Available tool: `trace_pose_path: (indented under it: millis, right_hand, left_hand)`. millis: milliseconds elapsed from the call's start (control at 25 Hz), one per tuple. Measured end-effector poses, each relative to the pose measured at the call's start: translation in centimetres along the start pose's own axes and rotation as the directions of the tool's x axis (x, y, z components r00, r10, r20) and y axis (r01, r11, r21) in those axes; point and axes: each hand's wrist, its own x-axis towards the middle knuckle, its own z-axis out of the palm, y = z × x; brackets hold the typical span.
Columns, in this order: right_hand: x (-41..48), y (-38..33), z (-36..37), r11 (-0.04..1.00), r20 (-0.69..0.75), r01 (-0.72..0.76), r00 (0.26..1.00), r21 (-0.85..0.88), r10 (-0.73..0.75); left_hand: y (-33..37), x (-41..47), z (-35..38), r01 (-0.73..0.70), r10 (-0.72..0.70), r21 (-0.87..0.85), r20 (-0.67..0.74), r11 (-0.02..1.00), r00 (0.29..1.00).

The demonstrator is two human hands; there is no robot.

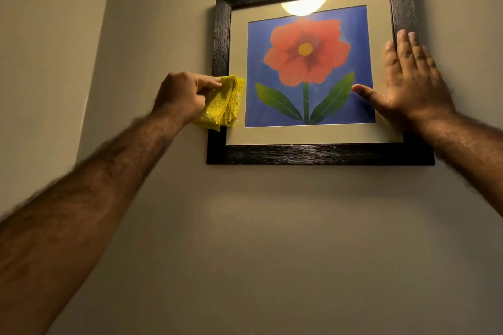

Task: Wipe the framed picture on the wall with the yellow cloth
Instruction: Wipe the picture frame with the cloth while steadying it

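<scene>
Left hand [181, 98] fingers [209, 82] curled tight around folded yellow cloth [223, 102], thumb side pinching the top fold. Cloth sits at 9 o'clock of the framed picture [307, 68], over the left frame rail and mat edge; looks pressed on, contact not certain. Right hand [413, 84] open and flat, fingers spread, bracing the frame at 3 o'clock, thumb out over the glass toward the blue print. Picture hangs on a beige wall [245, 226], slightly tilted, with lamp glare [303, 5] at 12 o'clock.

To do it well: keep the right palm firm so the frame doesn't swing, flatten the cloth for more contact, sweep in overlapping passes from 9 toward 3. Shift the bracing hand before reaching its side. Light pressure on the glass.
</scene>
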Motion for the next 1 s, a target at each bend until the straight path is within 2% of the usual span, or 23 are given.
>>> trace_pose_path:
  millis: [160, 240, 320, 400, 480, 560, 680, 880, 1000]
  right_hand:
    - [0.1, -0.1, 0.0, 1.000, -0.006, -0.004, 1.000, 0.004, 0.004]
    - [0.0, -0.1, 0.0, 1.000, -0.006, -0.003, 1.000, 0.007, 0.003]
    - [0.0, 0.0, -0.1, 1.000, -0.004, 0.005, 1.000, 0.010, -0.005]
    - [-0.1, -0.1, -0.1, 1.000, -0.002, 0.016, 1.000, 0.007, -0.016]
    - [-0.1, 0.0, -0.1, 1.000, -0.006, 0.014, 1.000, 0.013, -0.014]
    - [-0.2, -0.1, -0.2, 1.000, -0.004, 0.011, 1.000, 0.017, -0.011]
    - [-0.2, -0.2, -0.5, 1.000, 0.020, 0.015, 1.000, 0.020, -0.015]
    - [0.2, -1.7, -1.8, 0.987, 0.035, -0.093, 0.995, 0.129, 0.089]
    - [-0.4, -5.4, -2.8, 0.975, 0.010, -0.043, 0.999, 0.216, 0.042]
  left_hand:
    - [1.0, 1.5, -0.5, 0.101, -0.099, -0.090, 0.026, 0.991, 0.995]
    - [1.3, 1.9, -0.4, 0.125, -0.125, -0.011, -0.028, 0.992, 0.992]
    - [0.8, 2.9, -0.7, 0.247, -0.246, 0.081, -0.029, 0.966, 0.969]
    - [0.2, 3.8, -1.2, 0.424, -0.421, 0.002, 0.116, 0.906, 0.899]
    - [-0.2, 4.0, -1.3, 0.527, -0.469, -0.192, 0.280, 0.828, 0.838]
    - [-0.2, 4.0, -1.1, 0.535, -0.464, -0.262, 0.289, 0.803, 0.838]
    - [0.1, 3.5, -0.9, 0.521, -0.463, -0.274, 0.252, 0.808, 0.850]
    - [0.1, 2.5, -1.2, 0.495, -0.459, -0.281, 0.187, 0.822, 0.869]
    - [-0.1, 2.1, -1.8, 0.492, -0.461, -0.333, 0.173, 0.804, 0.870]
